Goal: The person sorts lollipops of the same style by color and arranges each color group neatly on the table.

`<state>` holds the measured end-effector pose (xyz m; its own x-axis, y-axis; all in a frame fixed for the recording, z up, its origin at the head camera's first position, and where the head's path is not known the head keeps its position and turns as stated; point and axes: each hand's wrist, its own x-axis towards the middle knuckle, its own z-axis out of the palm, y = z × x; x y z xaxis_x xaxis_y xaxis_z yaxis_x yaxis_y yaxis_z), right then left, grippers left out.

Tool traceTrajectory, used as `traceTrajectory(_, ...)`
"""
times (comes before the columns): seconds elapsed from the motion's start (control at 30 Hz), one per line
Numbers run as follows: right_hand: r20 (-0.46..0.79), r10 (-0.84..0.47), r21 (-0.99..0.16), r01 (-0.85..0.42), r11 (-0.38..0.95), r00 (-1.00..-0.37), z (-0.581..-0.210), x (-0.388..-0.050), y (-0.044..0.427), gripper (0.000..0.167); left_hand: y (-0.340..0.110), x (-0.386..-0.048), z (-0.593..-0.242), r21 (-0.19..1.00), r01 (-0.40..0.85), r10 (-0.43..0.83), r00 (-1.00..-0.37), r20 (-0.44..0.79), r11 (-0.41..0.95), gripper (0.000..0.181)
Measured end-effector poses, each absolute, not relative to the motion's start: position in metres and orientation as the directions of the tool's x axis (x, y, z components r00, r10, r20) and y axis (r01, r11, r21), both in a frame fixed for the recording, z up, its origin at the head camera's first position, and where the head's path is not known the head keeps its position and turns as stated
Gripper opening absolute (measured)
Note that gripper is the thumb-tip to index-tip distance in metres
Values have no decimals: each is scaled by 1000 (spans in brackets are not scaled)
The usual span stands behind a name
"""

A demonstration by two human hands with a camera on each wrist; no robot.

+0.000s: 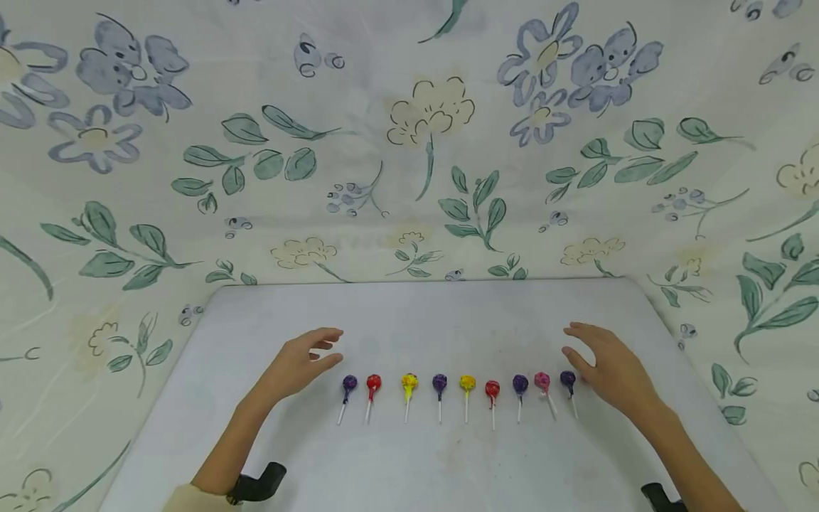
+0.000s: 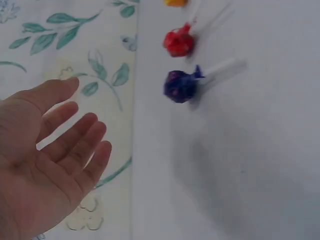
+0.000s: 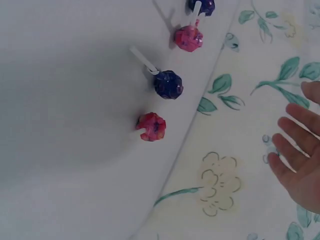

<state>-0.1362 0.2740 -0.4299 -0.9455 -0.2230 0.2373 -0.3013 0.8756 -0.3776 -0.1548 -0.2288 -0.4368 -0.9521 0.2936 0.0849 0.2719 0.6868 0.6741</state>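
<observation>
Left hand (image 1: 297,366) and right hand (image 1: 616,370), loosely spread, empty, flanking the lollipops (image 1: 439,383).
Row runs crosswise, sticks (image 1: 439,410) toward the person (image 1: 238,435); each end near one hand.

Pale cloth (image 1: 358,43) with a blue, yellow and green floral print borders the white table (image 1: 422,320) along its far, left and right edges; the table's far corners are rounded.

Across the smooth white bench (image 1: 384,313) over there lies one row of round-headed lollipops (image 1: 439,382), wrapped in purple, red, yellow or pink, their white sticks (image 1: 439,412) pointing roughly one way.
</observation>
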Motion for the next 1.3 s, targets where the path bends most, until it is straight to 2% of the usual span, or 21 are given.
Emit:
traceTrajectory(0.1,218,-204,-405,-279,871,-954,-435,-133,272,37,-228,-153,-458,732,219,278,-960,42,645,39)
traceTrajectory(0.33,255,-220,-465,-320,826,-941,-444,-130,266,35,-226,-148,-488,775,153,256,-967,-12,613,39)
traceTrajectory(0.53,278,-248,-485,-358,798,-928,-448,-131,258,34,-225,-145,-495,777,134,242,-970,-24,615,36)
traceTrajectory(0.93,238,-252,-536,-343,771,-938,-453,-138,232,35,-225,-144,-502,757,155,256,-967,-16,635,21)
traceTrajectory(1.3,253,-295,-580,-389,716,-921,-460,-148,198,35,-227,-142,-512,764,108,218,-975,-44,636,25)
